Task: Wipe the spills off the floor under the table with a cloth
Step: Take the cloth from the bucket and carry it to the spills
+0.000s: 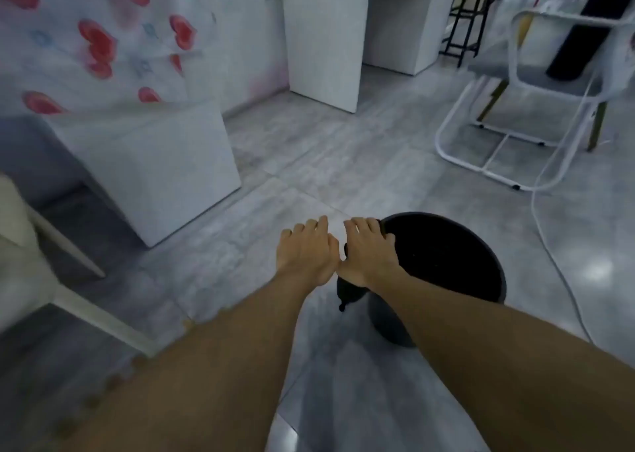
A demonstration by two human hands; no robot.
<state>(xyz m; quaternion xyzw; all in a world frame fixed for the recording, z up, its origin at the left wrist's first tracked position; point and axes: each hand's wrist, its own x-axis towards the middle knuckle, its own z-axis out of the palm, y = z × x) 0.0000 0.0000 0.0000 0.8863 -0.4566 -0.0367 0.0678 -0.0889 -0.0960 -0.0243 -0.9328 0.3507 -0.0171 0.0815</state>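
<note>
- Our left hand (pixel 305 252) hangs with fingers loosely spread, holding nothing.
- Our right hand (pixel 369 252) grips a dark cloth (pixel 347 292) at the black bucket's (pixel 446 262) rim.
- Beyond, grey floor (pixel 309 163) runs under the heart-patterned bench cover (pixel 103 39).

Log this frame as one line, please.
left hand: by bucket rim | right hand: gripping dark cloth at black bucket rim | floor: wiping not begun

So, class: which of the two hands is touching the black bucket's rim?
The right hand, fingers on the black bucket rim; the left hand hangs beside it.
</note>
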